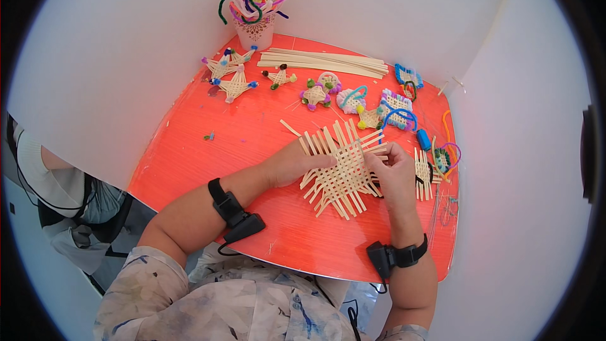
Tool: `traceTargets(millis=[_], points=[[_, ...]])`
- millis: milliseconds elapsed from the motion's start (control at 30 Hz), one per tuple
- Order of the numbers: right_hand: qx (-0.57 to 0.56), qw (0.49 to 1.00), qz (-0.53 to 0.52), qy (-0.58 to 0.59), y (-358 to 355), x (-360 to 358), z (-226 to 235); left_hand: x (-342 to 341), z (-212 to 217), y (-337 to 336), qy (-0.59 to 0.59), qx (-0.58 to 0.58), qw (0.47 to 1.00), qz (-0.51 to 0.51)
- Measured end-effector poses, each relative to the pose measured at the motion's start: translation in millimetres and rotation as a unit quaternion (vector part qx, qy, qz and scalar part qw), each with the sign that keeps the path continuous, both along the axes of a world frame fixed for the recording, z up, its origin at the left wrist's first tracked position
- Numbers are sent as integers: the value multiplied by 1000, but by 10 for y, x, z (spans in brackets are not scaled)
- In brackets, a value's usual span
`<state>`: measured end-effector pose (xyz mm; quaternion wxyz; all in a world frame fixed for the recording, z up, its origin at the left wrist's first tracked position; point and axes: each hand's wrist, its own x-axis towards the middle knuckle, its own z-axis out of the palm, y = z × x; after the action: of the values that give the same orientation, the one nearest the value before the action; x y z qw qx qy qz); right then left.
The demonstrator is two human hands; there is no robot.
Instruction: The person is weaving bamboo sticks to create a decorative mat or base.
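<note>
Red table [208, 158] between white walls; left hand [297, 163] lies flat, fingers spread, pinning the woven mat [341, 167] steady while right hand [394, 173] pinches a strip's end.

A short-sleeved top in pale grey cloth, printed with washed-out beige and blue blotches, is worn. Both forearms are left bare. Behind the left grip [297, 163] a black strap [219, 191] is fastened round the wrist, with a black box-shaped unit attached. Behind the right grip [396, 173] a matching black band [410, 254] and unit are worn.
</note>
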<state>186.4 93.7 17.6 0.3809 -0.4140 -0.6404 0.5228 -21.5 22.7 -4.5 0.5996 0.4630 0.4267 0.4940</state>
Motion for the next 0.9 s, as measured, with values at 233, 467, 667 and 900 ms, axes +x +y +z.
traceTargets(millis=[233,467,667,900], points=[[22,1000,-11,7,-54,-69,62,-9,-42,10,-15,0,1000,8],[98,994,-37,-35,-23,-45,-22,12,-22,-7,16,24,1000,4],[168,982,-53,-71,-111,-110,56,-18,51,-67,1,20,999,-39],[242,962,-88,-95,-109,-100,-10,29,86,-55,-6,25,999,-36]])
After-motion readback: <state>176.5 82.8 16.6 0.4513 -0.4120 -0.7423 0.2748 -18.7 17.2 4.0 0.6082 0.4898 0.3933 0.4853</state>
